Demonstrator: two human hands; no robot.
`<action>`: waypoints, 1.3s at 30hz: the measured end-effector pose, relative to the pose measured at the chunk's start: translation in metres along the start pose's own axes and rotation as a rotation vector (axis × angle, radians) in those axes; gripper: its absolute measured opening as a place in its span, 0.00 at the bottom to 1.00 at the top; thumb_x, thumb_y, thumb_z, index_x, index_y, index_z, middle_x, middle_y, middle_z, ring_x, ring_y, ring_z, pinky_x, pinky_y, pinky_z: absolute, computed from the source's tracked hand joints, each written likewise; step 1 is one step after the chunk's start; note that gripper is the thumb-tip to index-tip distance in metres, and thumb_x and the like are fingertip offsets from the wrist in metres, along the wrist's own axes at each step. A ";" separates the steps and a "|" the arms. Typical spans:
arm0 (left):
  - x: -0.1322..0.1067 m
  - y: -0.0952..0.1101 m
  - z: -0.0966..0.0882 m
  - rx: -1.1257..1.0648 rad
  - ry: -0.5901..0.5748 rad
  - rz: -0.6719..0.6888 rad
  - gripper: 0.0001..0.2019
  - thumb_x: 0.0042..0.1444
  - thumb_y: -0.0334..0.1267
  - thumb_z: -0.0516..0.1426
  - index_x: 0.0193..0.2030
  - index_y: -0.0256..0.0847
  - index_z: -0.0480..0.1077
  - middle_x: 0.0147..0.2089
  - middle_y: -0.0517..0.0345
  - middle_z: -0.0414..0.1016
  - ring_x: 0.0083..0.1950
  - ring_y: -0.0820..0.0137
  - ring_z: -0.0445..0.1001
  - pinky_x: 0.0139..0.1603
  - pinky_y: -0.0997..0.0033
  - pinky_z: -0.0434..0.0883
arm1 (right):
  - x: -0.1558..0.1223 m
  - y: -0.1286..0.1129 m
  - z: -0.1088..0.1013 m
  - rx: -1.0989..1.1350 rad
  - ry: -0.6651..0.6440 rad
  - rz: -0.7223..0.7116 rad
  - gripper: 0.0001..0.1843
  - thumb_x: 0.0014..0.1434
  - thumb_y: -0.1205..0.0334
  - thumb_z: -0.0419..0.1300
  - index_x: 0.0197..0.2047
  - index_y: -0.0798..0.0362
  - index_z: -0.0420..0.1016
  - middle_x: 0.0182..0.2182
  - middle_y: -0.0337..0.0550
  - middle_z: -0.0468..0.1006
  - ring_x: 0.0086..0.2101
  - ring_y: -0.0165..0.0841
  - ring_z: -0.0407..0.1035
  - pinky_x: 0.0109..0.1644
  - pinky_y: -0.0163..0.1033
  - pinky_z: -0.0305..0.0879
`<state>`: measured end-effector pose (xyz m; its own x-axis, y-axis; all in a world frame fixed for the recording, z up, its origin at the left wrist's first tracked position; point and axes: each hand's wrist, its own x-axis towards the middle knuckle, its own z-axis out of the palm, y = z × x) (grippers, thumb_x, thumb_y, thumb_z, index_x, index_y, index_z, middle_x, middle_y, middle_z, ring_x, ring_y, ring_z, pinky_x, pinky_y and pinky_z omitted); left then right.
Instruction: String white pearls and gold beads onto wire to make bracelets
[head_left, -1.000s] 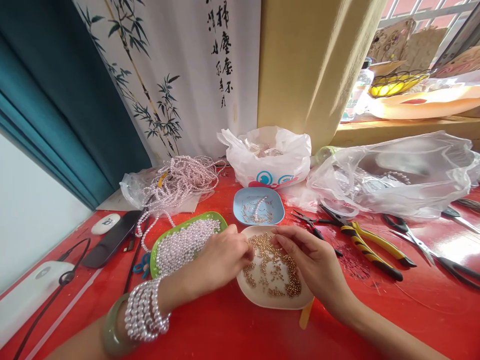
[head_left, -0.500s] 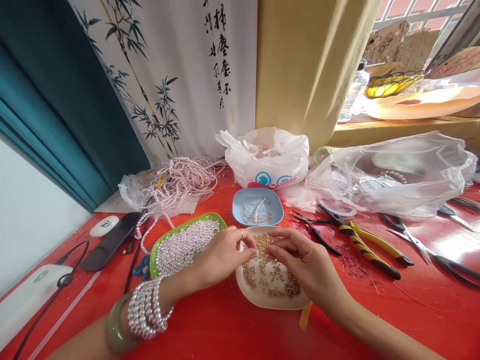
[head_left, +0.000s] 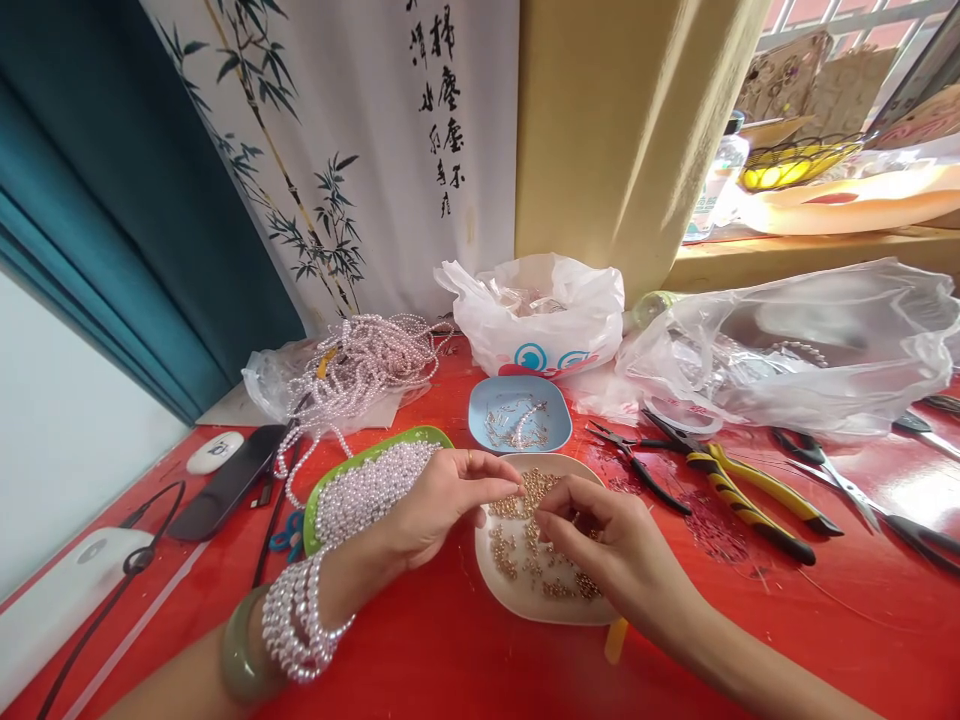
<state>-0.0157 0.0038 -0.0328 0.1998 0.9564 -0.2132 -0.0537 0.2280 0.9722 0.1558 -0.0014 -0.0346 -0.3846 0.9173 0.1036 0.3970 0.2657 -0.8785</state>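
Note:
Both my hands meet over a cream dish of small gold beads on the red table. My left hand reaches in from the left, fingers drawn together in a pinch at the beads. Its wrist wears a green bangle and a wrap of pearl strands. My right hand hovers over the dish with thumb and forefinger pinched near the left fingertips. What either pinch holds is too small to see. A green dish heaped with white pearls sits just left.
A blue dish of small metal findings stands behind the cream one. Yellow-handled pliers, black cutters and scissors lie to the right. Plastic bags, loose pearl strands, a dark phone and a white device with cable crowd the edges.
My hands have drawn closer together over the gold beads. The right hand has slid left and toward me; the left fingers have stretched out over the dish.

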 end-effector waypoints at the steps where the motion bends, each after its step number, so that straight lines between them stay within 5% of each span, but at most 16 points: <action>1: 0.000 -0.001 0.000 0.003 0.000 0.003 0.08 0.41 0.36 0.62 0.29 0.35 0.73 0.28 0.59 0.69 0.24 0.81 0.60 0.21 0.80 0.57 | 0.000 0.000 0.000 -0.005 -0.001 0.004 0.08 0.49 0.63 0.50 0.22 0.53 0.65 0.17 0.36 0.69 0.19 0.28 0.63 0.22 0.32 0.60; 23: -0.002 -0.005 0.003 0.032 0.014 0.064 0.06 0.43 0.34 0.61 0.28 0.35 0.70 0.28 0.60 0.68 0.28 0.78 0.63 0.22 0.81 0.60 | 0.002 0.000 0.004 -0.101 0.016 -0.018 0.08 0.50 0.64 0.50 0.22 0.53 0.66 0.17 0.36 0.69 0.18 0.26 0.60 0.22 0.31 0.57; 33: -0.005 -0.006 0.002 0.293 0.057 0.190 0.06 0.46 0.38 0.60 0.29 0.37 0.71 0.26 0.60 0.68 0.27 0.77 0.63 0.26 0.78 0.62 | 0.001 0.002 0.004 -0.143 0.031 -0.024 0.08 0.50 0.64 0.50 0.22 0.53 0.66 0.16 0.34 0.67 0.17 0.25 0.59 0.20 0.30 0.56; 39: -0.005 -0.007 0.001 0.269 0.033 0.199 0.05 0.46 0.37 0.60 0.29 0.37 0.71 0.28 0.60 0.69 0.27 0.77 0.62 0.28 0.78 0.62 | 0.000 0.003 0.004 -0.148 0.013 -0.041 0.09 0.51 0.64 0.50 0.23 0.53 0.67 0.16 0.34 0.68 0.18 0.25 0.59 0.21 0.30 0.56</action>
<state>-0.0156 -0.0023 -0.0383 0.1792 0.9837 -0.0156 0.1727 -0.0159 0.9849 0.1536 -0.0014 -0.0385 -0.3927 0.9081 0.1451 0.4999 0.3432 -0.7952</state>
